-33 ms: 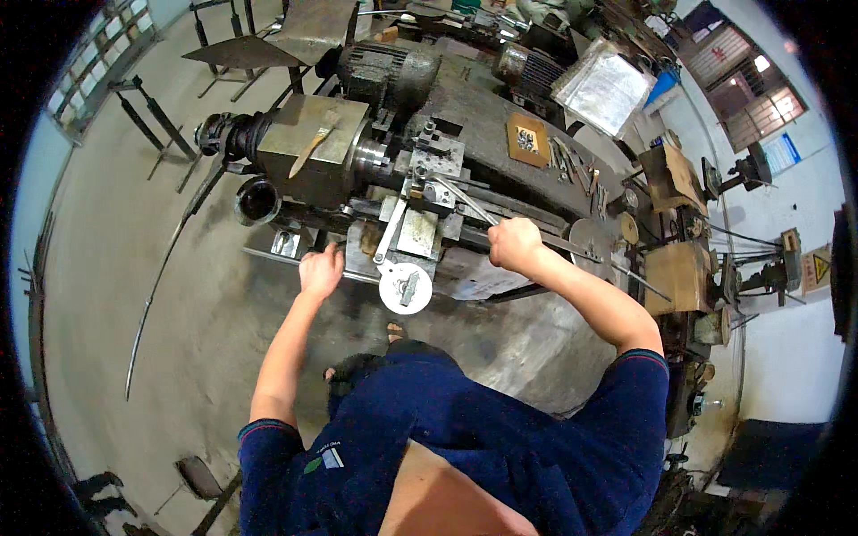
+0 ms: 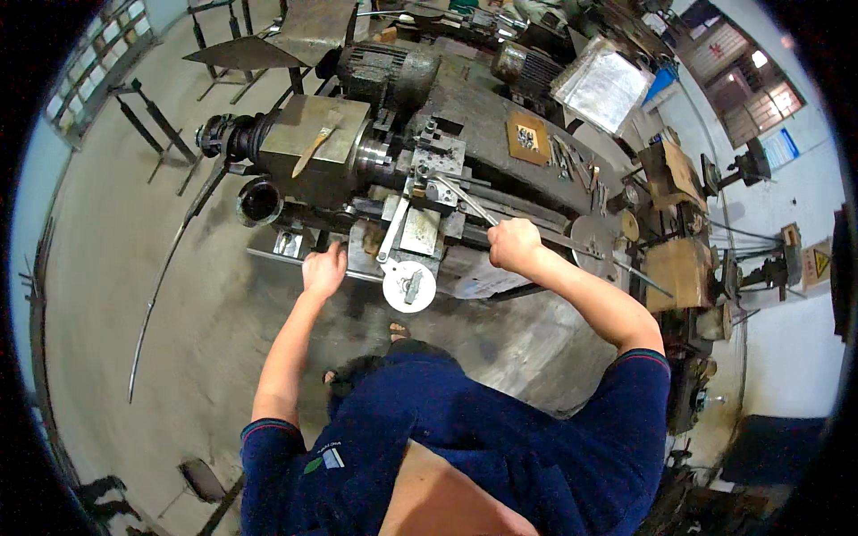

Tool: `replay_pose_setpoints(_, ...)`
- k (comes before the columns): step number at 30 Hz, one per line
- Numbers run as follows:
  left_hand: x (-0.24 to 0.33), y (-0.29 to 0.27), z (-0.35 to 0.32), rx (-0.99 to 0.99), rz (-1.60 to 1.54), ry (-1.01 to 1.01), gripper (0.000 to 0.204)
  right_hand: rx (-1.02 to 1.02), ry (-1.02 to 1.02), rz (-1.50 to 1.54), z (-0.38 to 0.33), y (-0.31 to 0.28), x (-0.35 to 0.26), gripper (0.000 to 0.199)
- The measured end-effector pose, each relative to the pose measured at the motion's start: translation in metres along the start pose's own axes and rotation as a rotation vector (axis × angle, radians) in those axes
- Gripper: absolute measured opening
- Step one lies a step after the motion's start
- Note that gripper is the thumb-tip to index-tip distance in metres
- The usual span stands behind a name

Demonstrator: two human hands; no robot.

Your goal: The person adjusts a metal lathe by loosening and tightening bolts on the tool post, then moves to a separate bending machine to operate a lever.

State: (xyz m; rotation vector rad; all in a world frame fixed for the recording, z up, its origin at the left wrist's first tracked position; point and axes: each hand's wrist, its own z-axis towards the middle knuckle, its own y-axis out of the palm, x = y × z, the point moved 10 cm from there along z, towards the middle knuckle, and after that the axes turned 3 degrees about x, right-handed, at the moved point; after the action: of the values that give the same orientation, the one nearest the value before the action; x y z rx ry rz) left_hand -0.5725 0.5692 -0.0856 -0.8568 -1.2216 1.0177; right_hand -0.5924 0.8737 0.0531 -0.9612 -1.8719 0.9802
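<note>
A metal lathe stands in front of me, with its headstock on the left and a shiny chuck beside it. My right hand is closed around the end of a long metal lever that reaches to the tool post. Lower and to the left, my left hand is curled at the lathe's front, above a metal rail; whatever its fingers hold is hidden. Between my hands sits a round pale handwheel, with a flat bar rising from it toward the tool post.
A wooden-handled brush lies on the headstock. Behind the bed are a cardboard box of small metal parts, several hand tools and a ribbed motor. A long thin rod slants out over the floor at left.
The whole view has shifted very slightly. Both hands keep their places on the lathe.
</note>
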Motion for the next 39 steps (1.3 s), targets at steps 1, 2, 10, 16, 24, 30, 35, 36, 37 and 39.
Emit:
replay_pose_setpoints(1, 0.000, 0.000, 0.001, -0.003, 0.008, 0.034, 0.032, 0.015, 0.022, 0.018, -0.002, -0.001, -0.008, 0.017)
replay_pose_setpoints(2, -0.001, -0.001, 0.000, 0.007, -0.012, 0.064, 0.032, 0.030, 0.046, 0.036, -0.005, -0.003, -0.017, 0.018)
replay_pose_setpoints(10, -0.001, 0.014, 0.006, -0.139, -0.119, 0.233, 0.039, 0.135, 0.279, -0.071, -0.012, 0.027, -0.020, 0.019)
replay_pose_setpoints(16, -0.033, 0.014, 0.021, -0.293, -0.114, 0.224, 0.041, 0.103, 0.368, 0.058, -0.019, 0.029, -0.030, 0.018)
replay_pose_setpoints(24, -0.038, 0.009, 0.020, -0.258, -0.058, 0.180, 0.041, 0.081, 0.280, 0.054, -0.012, 0.032, -0.022, 0.015)
replay_pose_setpoints(30, -0.033, 0.013, 0.019, -0.307, -0.005, 0.165, 0.041, 0.078, 0.276, 0.050, -0.006, 0.043, -0.016, 0.015)
replay_pose_setpoints(35, -0.038, 0.003, 0.017, -0.236, -0.009, 0.118, 0.037, 0.038, 0.221, 0.034, 0.002, 0.048, -0.011, 0.017)
replay_pose_setpoints(36, -0.041, 0.000, 0.018, -0.227, 0.034, 0.101, 0.037, 0.112, 0.202, 0.001, 0.020, 0.043, 0.013, 0.017)
replay_pose_setpoints(37, -0.030, -0.003, 0.020, -0.222, 0.007, 0.140, 0.036, 0.109, 0.175, -0.045, 0.018, 0.046, 0.033, 0.018)
replay_pose_setpoints(39, -0.019, -0.005, 0.020, -0.218, -0.024, 0.166, 0.036, 0.104, 0.093, -0.125, 0.018, 0.036, 0.046, 0.016)
